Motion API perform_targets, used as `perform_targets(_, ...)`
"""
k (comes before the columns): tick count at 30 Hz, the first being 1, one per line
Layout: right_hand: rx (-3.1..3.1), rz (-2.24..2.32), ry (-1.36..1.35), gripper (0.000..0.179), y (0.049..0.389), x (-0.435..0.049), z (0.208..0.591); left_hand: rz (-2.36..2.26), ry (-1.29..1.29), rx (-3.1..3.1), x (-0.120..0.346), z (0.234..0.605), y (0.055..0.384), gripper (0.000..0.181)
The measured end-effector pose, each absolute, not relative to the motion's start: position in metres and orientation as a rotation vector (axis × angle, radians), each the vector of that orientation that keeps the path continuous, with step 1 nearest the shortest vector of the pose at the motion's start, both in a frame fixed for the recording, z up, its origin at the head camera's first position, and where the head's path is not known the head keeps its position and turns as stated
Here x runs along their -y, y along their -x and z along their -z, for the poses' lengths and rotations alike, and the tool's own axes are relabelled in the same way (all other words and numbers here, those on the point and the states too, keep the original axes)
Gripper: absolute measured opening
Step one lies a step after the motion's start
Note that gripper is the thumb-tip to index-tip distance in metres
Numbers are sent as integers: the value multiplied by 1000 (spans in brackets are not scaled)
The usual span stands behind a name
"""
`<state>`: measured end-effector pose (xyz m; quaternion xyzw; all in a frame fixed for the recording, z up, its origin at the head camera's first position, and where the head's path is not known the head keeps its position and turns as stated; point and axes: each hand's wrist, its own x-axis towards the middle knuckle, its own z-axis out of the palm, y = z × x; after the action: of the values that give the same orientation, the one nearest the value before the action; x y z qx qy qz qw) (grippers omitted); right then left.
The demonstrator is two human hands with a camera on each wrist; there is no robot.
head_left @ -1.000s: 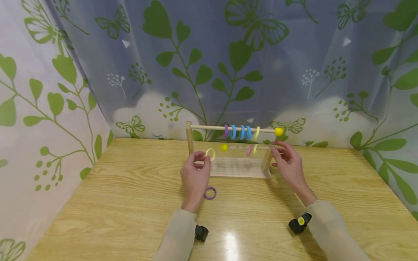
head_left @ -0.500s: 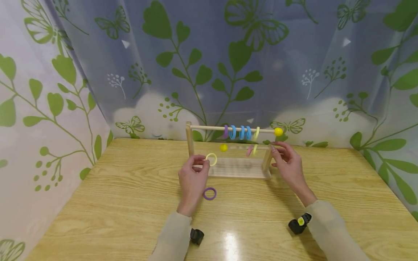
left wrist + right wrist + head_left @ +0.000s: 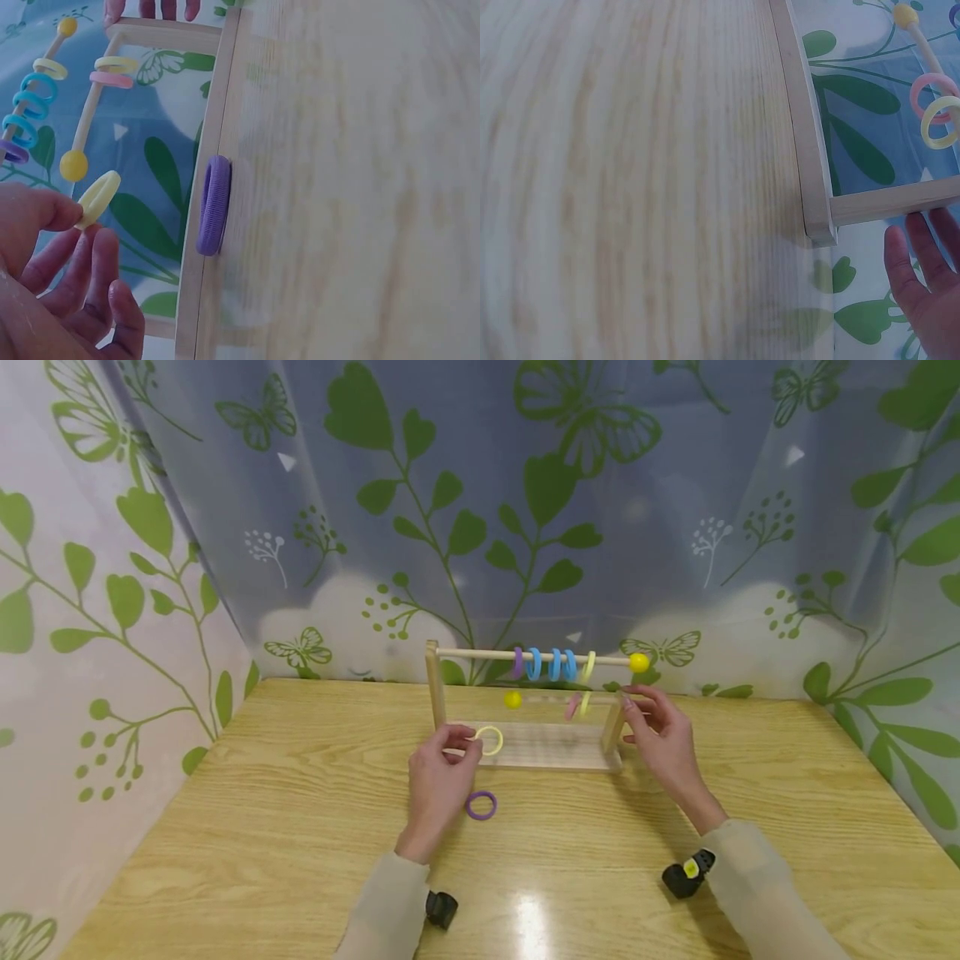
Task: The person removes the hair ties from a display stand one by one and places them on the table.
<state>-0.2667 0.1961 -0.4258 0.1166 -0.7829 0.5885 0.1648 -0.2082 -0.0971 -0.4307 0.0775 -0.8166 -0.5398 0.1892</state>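
My left hand (image 3: pixel 441 781) pinches a pale yellow hair tie (image 3: pixel 99 199) between thumb and fingertips, in front of the wooden rack (image 3: pixel 436 685). In the left wrist view it shows below the yellow ball (image 3: pixel 73 166) on the end of the lower rod. My right hand (image 3: pixel 663 735) holds the rack's right post (image 3: pixel 613 724) near its top, fingers against the outer side. A ribbed purple hair tie (image 3: pixel 482 805) lies on the table before the rack. On the lower rod hang a pink hair tie (image 3: pixel 573 705) and a yellow hair tie (image 3: pixel 586 704).
The upper rod (image 3: pixel 480 653) carries a purple hair tie (image 3: pixel 518 662), several blue ones and a yellow one (image 3: pixel 588 667), with a yellow ball (image 3: pixel 639 662) at its right end. The wooden table (image 3: pixel 300 827) meets a leaf-patterned curtain (image 3: pixel 480 585) behind the rack.
My left hand has drawn down and slightly toward me, lowering the yellow hair tie from near the lower rod's height to in front of the rack's base. My right hand stays at the post.
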Motion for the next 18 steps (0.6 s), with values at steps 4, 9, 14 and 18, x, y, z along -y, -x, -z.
perform_targets(4,2227,-1677,-335,32,267,-196,426,1531,-192,2347,99,431,207,10)
perform_targets(9,2228,-1679,-334,33,268,-197,427,1531,-134,2426,100,431,205,9)
perform_targets(14,2240,-1673,-330,33,267,-196,427,1557,-87,2472,99,431,205,9)
perform_targets(18,2248,-1666,-327,34,267,-197,427,1575,-37,2509,98,431,205,11)
